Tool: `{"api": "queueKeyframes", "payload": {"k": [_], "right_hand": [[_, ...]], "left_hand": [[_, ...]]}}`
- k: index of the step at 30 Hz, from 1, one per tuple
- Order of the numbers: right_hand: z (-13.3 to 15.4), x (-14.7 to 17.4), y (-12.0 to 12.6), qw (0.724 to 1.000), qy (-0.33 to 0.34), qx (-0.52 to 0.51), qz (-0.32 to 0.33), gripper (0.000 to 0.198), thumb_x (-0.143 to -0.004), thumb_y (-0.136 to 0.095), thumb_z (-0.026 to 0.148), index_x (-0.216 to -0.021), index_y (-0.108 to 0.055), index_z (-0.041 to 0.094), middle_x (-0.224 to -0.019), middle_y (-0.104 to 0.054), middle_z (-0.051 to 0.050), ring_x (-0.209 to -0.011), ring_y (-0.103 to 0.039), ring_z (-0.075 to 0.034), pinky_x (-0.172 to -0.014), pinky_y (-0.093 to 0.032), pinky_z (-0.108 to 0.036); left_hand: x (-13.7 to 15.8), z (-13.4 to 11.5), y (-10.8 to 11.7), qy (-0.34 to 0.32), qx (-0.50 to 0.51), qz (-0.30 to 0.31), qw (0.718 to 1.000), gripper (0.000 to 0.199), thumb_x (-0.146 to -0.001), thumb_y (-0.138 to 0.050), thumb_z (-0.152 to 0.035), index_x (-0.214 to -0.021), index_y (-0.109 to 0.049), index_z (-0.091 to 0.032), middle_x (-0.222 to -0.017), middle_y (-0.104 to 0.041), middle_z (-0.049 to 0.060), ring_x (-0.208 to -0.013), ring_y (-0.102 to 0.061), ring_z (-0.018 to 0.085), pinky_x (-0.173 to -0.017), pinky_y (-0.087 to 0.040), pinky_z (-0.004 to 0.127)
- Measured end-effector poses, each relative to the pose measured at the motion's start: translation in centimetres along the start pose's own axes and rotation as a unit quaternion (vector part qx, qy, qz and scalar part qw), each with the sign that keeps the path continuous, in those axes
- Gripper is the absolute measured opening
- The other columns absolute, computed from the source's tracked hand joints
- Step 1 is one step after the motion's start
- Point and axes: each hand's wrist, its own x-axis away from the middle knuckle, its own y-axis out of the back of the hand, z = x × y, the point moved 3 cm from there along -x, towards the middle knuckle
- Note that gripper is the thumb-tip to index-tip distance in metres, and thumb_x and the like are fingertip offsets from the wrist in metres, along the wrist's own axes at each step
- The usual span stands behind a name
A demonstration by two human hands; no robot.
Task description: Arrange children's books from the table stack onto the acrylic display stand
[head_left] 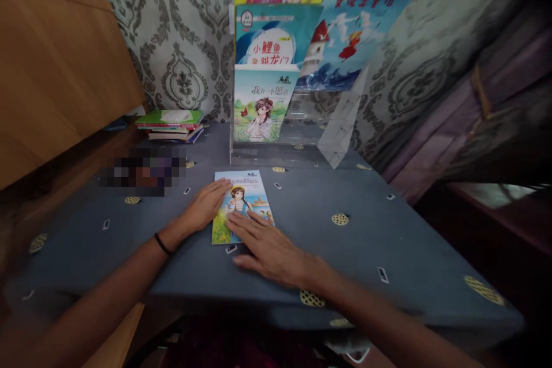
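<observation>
A thin paperback book [257, 191] with a drawn girl in a yellow hat on its cover lies flat on the table. My left hand [207, 204], with a black band at the wrist, rests along the book's left edge, fingers stretched over the cover. Across the lower right of the cover lies my right hand [271, 247], its fingers extended and its thumb out over the cloth. Both hands press flat on the book rather than gripping it. Part of the cover is hidden beneath them.
Behind the book stands a clear acrylic rack [340, 121] holding several picture books, among them a green-blue book [263, 109] in the front tier. A stack of books [170, 126] sits at the back left, near a wooden cabinet [64, 63]. A blurred-out patch covers something on the left. Grey-blue cloth [345, 264] covers the table.
</observation>
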Motion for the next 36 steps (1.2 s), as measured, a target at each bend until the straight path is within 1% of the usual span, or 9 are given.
{"api": "queueKeyframes", "payload": {"k": [4, 10, 14, 19, 25, 28, 32, 34, 36], "right_hand": [[-1.2, 1.8, 0.8, 0.994, -0.096, 0.031, -0.047, 0.061, -0.103, -0.041, 0.05, -0.157, -0.034, 0.022, -0.162, -0.034, -0.011, -0.151, -0.029, -0.026, -0.125, -0.023, -0.053], [-1.6, 2.2, 1.6, 0.976, -0.199, 0.067, -0.062, 0.061, -0.103, -0.042, 0.045, -0.153, -0.039, 0.012, -0.162, -0.033, -0.019, -0.152, -0.025, -0.029, -0.124, -0.025, -0.053], [-2.1, 1.5, 1.8, 0.973, -0.207, 0.072, -0.073, 0.061, -0.099, -0.048, 0.046, -0.149, -0.045, 0.011, -0.16, -0.037, -0.02, -0.15, -0.031, -0.031, -0.122, -0.027, -0.052], [-4.0, 0.6, 1.6, 0.97, -0.211, 0.059, -0.109, 0.061, -0.095, -0.055, 0.045, -0.148, -0.048, 0.017, -0.16, -0.038, -0.018, -0.148, -0.036, -0.034, -0.118, -0.034, -0.055], [-5.5, 0.3, 1.3, 0.967, -0.222, 0.049, -0.12, 0.063, -0.093, -0.057, 0.046, -0.148, -0.049, 0.016, -0.16, -0.036, -0.017, -0.149, -0.032, -0.035, -0.12, -0.03, -0.057], [-5.6, 0.4, 1.2, 0.966, -0.221, 0.047, -0.123, 0.065, -0.094, -0.057, 0.049, -0.149, -0.049, 0.015, -0.16, -0.036, -0.018, -0.149, -0.032, -0.036, -0.12, -0.03, -0.055], [-5.7, 0.6, 1.0, 0.97, -0.209, 0.055, -0.113, 0.067, -0.096, -0.053, 0.05, -0.15, -0.046, 0.013, -0.161, -0.033, -0.02, -0.15, -0.03, -0.036, -0.121, -0.029, -0.056], [-5.8, 0.6, 0.9, 0.971, -0.204, 0.057, -0.114, 0.065, -0.097, -0.051, 0.05, -0.151, -0.046, 0.016, -0.162, -0.032, -0.018, -0.15, -0.028, -0.036, -0.121, -0.029, -0.057], [-5.8, 0.6, 0.9, 0.97, -0.202, 0.054, -0.12, 0.062, -0.096, -0.053, 0.049, -0.15, -0.047, 0.019, -0.163, -0.033, -0.015, -0.15, -0.029, -0.036, -0.12, -0.03, -0.058]], "left_hand": [[0.1, 0.2, -0.3, 0.029, -0.038, -0.02, 0.999, 0.041, -0.098, -0.036, -0.021, -0.131, -0.061, -0.017, -0.142, -0.061, 0.012, -0.137, -0.053, 0.023, -0.117, -0.04, 0.049], [0.2, 0.3, -0.6, 0.143, -0.138, -0.056, 0.978, 0.042, -0.097, -0.041, -0.03, -0.128, -0.063, -0.011, -0.132, -0.066, 0.022, -0.135, -0.052, 0.039, -0.108, -0.042, 0.063], [0.1, 0.4, -0.9, 0.129, -0.074, -0.068, 0.987, 0.044, -0.094, -0.041, -0.026, -0.13, -0.06, -0.01, -0.133, -0.066, 0.019, -0.134, -0.054, 0.035, -0.113, -0.04, 0.055], [-0.2, 1.7, -0.4, 0.13, 0.09, -0.084, 0.984, 0.046, -0.087, -0.048, -0.031, -0.13, -0.06, -0.017, -0.132, -0.067, 0.014, -0.125, -0.062, 0.032, -0.109, -0.046, 0.052], [-1.2, 2.5, -0.7, 0.193, 0.335, -0.115, 0.915, 0.049, -0.076, -0.061, -0.039, -0.119, -0.063, -0.016, -0.123, -0.071, 0.015, -0.123, -0.064, 0.033, -0.106, -0.051, 0.048], [-1.5, 2.2, -1.2, 0.206, 0.371, -0.125, 0.897, 0.047, -0.076, -0.063, -0.035, -0.119, -0.062, -0.017, -0.127, -0.07, 0.014, -0.127, -0.061, 0.032, -0.109, -0.049, 0.047], [-1.5, 2.1, -1.2, 0.259, 0.386, -0.15, 0.873, 0.042, -0.087, -0.055, -0.028, -0.128, -0.057, -0.019, -0.14, -0.062, 0.014, -0.131, -0.059, 0.03, -0.103, -0.054, 0.044], [-1.4, 2.1, -0.8, 0.305, 0.41, -0.173, 0.842, 0.037, -0.09, -0.054, -0.023, -0.127, -0.057, -0.017, -0.143, -0.059, 0.016, -0.133, -0.057, 0.029, -0.104, -0.054, 0.04], [-1.2, 1.8, -0.4, 0.351, 0.46, -0.199, 0.791, 0.034, -0.09, -0.056, -0.016, -0.125, -0.057, -0.016, -0.141, -0.058, 0.018, -0.133, -0.056, 0.027, -0.104, -0.054, 0.036]]}}
